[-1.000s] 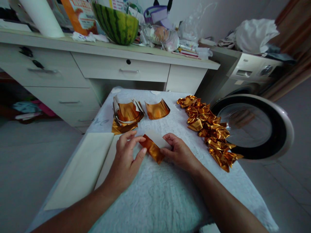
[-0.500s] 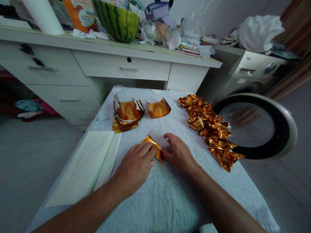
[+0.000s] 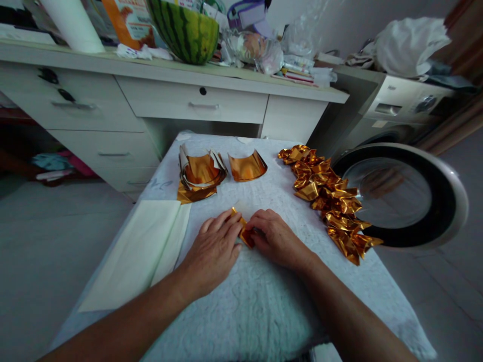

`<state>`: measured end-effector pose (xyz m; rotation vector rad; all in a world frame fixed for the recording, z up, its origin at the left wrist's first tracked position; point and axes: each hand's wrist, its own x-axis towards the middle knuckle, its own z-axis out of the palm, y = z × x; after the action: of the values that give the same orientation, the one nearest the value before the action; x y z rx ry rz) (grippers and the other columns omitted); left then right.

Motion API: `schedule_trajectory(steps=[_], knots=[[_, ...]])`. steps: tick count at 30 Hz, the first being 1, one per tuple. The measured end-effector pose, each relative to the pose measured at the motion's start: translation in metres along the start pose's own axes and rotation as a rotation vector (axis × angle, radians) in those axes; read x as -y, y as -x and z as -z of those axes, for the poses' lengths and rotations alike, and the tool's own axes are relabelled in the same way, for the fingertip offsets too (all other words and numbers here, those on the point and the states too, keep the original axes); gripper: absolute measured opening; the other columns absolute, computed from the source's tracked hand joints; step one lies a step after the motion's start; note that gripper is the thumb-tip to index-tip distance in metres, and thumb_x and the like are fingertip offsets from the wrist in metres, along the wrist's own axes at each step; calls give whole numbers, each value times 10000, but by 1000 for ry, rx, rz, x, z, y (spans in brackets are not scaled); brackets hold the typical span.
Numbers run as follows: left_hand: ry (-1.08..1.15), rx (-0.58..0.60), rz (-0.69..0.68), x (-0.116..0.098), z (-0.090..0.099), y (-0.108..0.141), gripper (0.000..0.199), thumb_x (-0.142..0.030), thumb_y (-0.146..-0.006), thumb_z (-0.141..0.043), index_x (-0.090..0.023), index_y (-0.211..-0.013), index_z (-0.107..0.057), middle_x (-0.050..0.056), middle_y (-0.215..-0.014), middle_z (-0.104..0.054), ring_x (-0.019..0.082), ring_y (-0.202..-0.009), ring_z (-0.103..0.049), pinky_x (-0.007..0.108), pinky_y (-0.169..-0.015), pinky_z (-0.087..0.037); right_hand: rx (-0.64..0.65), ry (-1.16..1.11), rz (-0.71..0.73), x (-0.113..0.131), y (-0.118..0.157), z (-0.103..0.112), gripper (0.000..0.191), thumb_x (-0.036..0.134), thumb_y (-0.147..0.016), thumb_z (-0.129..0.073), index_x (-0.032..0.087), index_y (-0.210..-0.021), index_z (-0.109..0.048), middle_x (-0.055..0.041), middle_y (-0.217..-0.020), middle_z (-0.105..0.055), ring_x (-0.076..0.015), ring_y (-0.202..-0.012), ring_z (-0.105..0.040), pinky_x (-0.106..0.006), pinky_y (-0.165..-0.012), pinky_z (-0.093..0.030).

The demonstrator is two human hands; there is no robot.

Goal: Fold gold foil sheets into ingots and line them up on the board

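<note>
A small folded piece of gold foil paper (image 3: 247, 238) lies on the cloth-covered table between my hands. My left hand (image 3: 216, 247) rests flat on its left part, fingers extended. With bent fingers, my right hand (image 3: 275, 238) pinches the foil paper's right edge. Beyond them sit a stack of curled gold sheets (image 3: 200, 171) and, beside it, a separate curled gold sheet (image 3: 248, 167). A long row of crumpled gold foil pieces (image 3: 324, 193) runs down the right side of the table. Pale sheets (image 3: 132, 251) lie to the left of my left hand.
Behind the table (image 3: 260, 301) stands a white cabinet (image 3: 196, 100) holding a cut watermelon (image 3: 184, 35), a paper roll (image 3: 71, 25) and plastic bags. At the right, the round door (image 3: 400, 193) of a washing machine (image 3: 400, 100) hangs open beside the table.
My right hand has closed its fingers and moved slightly left over the foil paper. The paper's white side is mostly out of sight now, and the foil strip looks narrower.
</note>
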<state>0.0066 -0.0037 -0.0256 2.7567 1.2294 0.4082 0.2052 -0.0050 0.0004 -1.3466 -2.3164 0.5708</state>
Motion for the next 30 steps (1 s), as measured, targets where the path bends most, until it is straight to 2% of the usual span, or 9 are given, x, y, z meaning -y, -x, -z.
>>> schedule_trajectory(steps=[3,7,9,15,19,22,25,28,30], knots=[[8,5,-19,2,-4,1,507,-257,-906,-536,-145,-1386,-417,140,-1482,-477,278,-1423,-355,508,-1164,-298,42,9,32,1,4,6,139,211,-839,-652,185,-974,-639,-52,-951,-616,-194,-888,-525,-351,-853,-393],[21,21,-38,3,-5,2,500,-276,-895,-554,-137,-1362,-442,162,-1506,-439,286,-1434,-344,474,-1160,-330,98,4,17,1,7,10,391,360,-721,-791,189,-1020,-607,-53,-1015,-601,-216,-916,-499,-370,-863,-381],[24,23,-43,3,-4,2,446,-259,-896,-551,-137,-1318,-476,169,-1503,-438,292,-1441,-331,481,-1166,-324,110,0,2,0,7,11,399,348,-698,-810,194,-998,-598,-47,-1023,-597,-215,-921,-493,-363,-859,-378],[31,15,-56,0,0,0,272,-239,-899,-556,-153,-1156,-555,175,-1462,-470,317,-1421,-357,507,-1157,-338,118,8,21,3,5,14,173,206,-770,-701,179,-905,-596,-44,-952,-593,-195,-890,-506,-345,-850,-380],[51,-25,-47,1,-2,-1,288,-229,-891,-576,-166,-1171,-548,157,-1426,-502,321,-1382,-406,525,-1124,-380,96,11,44,1,5,13,107,200,-814,-636,170,-911,-604,-63,-964,-597,-204,-911,-513,-347,-846,-389],[71,-71,-47,2,-3,-4,204,-180,-898,-566,-180,-1100,-588,132,-1329,-574,311,-1320,-469,525,-1085,-421,84,7,47,-1,5,11,47,204,-848,-598,171,-879,-609,-64,-945,-594,-204,-909,-516,-346,-837,-393],[84,-114,-67,1,-2,-8,115,-132,-906,-545,-187,-958,-631,104,-1187,-636,284,-1209,-547,505,-1037,-459,77,12,41,0,6,9,87,212,-808,-640,179,-882,-609,-59,-953,-577,-209,-911,-503,-351,-832,-393],[101,-134,-77,-1,0,-9,146,-100,-910,-532,-191,-877,-641,68,-1049,-659,236,-1043,-608,442,-945,-515,71,20,33,2,6,9,199,222,-728,-713,183,-883,-594,-53,-969,-556,-216,-919,-480,-361,-835,-385],[100,-115,-75,-3,1,-8,163,-84,-910,-525,-185,-857,-641,50,-960,-658,214,-948,-623,389,-865,-544,70,11,35,2,5,8,205,195,-715,-712,184,-874,-583,-43,-951,-555,-209,-909,-472,-354,-828,-376]])
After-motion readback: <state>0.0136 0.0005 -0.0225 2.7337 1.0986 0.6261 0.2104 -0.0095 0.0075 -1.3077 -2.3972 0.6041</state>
